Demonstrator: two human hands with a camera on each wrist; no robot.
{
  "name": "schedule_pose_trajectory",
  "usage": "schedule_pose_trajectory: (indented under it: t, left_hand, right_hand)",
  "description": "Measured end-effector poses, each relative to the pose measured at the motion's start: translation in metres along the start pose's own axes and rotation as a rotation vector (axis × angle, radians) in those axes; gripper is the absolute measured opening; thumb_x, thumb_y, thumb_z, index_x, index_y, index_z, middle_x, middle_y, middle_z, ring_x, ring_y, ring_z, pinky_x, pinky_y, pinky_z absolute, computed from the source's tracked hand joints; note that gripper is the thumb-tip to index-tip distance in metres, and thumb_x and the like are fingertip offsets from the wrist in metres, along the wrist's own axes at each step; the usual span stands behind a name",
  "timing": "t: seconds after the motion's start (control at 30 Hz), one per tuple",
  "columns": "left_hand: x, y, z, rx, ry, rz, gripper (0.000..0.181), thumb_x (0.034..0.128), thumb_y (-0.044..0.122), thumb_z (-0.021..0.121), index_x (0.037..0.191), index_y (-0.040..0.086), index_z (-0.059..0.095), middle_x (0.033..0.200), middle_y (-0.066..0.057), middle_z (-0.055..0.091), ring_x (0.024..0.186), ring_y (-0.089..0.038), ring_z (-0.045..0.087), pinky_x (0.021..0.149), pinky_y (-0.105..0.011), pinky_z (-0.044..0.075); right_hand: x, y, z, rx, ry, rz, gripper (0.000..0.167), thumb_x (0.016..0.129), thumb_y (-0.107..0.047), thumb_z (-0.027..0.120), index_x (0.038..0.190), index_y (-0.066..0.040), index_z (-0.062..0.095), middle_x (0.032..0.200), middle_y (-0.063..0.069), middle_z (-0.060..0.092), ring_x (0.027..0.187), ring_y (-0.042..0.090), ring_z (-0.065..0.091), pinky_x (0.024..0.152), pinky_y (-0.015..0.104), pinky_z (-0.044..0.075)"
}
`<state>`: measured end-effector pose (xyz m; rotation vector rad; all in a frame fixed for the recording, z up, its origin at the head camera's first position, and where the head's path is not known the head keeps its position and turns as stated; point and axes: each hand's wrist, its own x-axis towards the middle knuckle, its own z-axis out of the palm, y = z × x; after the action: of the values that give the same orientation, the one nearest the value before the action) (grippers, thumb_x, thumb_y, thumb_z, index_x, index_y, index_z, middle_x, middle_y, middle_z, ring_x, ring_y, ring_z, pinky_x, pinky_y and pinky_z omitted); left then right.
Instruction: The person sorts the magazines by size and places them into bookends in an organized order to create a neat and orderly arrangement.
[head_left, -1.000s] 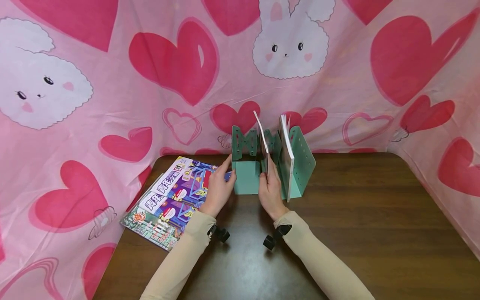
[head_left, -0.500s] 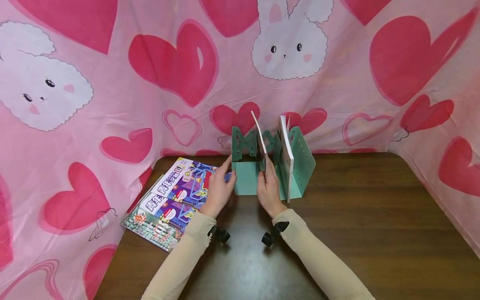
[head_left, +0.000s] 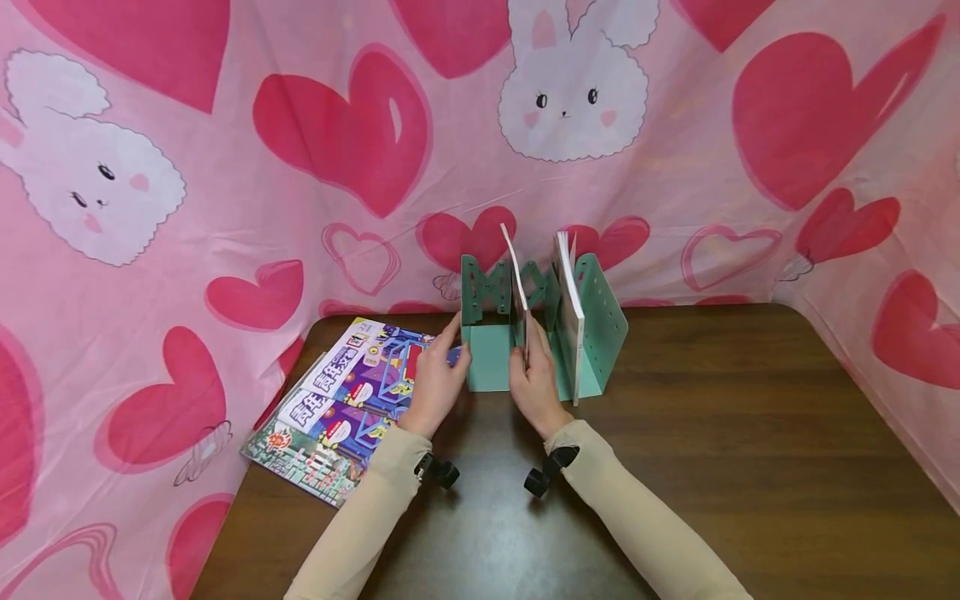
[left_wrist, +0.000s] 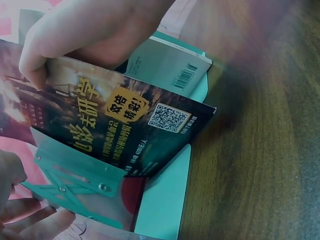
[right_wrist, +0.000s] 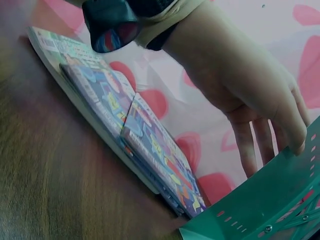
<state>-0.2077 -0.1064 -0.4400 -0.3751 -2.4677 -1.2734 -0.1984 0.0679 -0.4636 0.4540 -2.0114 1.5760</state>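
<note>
Right hand: thumb and fingers pinch a dark-covered magazine, held on edge, slightly tilted, inside the green rack. Left hand: thumb at the rack's left end panel, fingers along its outer side. Rightward in the rack, a pale book stands; leftward, overlapping magazines lie on the wooden table.

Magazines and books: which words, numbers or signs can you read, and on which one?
"青年文", last character blurred: upper purple magazine
"青年": lower purple magazine
"影去研学", start unclear: dark magazine
"双倍精彩!": same dark magazine, beside a QR code; smaller print too blurred
Barcode, digits unreadable: pale book
Green magazine: print too small
</note>
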Motion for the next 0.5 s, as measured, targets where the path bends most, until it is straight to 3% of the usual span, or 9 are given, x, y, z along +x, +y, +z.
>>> schedule_pose_trajectory:
  t: [0.23, 0.5]
  left_hand:
    - [0.0001, -0.0017, 0.0010, -0.001, 0.000, -0.001, 0.059, 0.1018, 0.011, 0.065, 0.157, 0.017, 0.048, 0.145, -0.015, 0.062, 0.130, -0.033, 0.062, 0.108, -0.051, 0.050]
    - [0.0005, 0.0010, -0.0002, 0.004, 0.003, 0.008, 0.058, 0.1020, 0.013, 0.066, 0.157, 0.017, 0.049, 0.143, -0.013, 0.065, 0.127, -0.034, 0.064, 0.106, -0.051, 0.051]
  right_hand:
    - [-0.0004, -0.0042, -0.0021, 0.004, -0.025, -0.016, 0.071, 0.096, 0.011, 0.050, 0.163, -0.007, 0.033, 0.157, 0.018, 0.043, 0.135, 0.041, 0.048, 0.114, 0.059, 0.040]
    - [0.0013, -0.0089, -0.0048, -0.010, -0.056, 0.004, 0.075, 0.096, 0.009, 0.052, 0.164, -0.008, 0.027, 0.161, 0.019, 0.038, 0.144, 0.036, 0.044, 0.116, 0.060, 0.038]
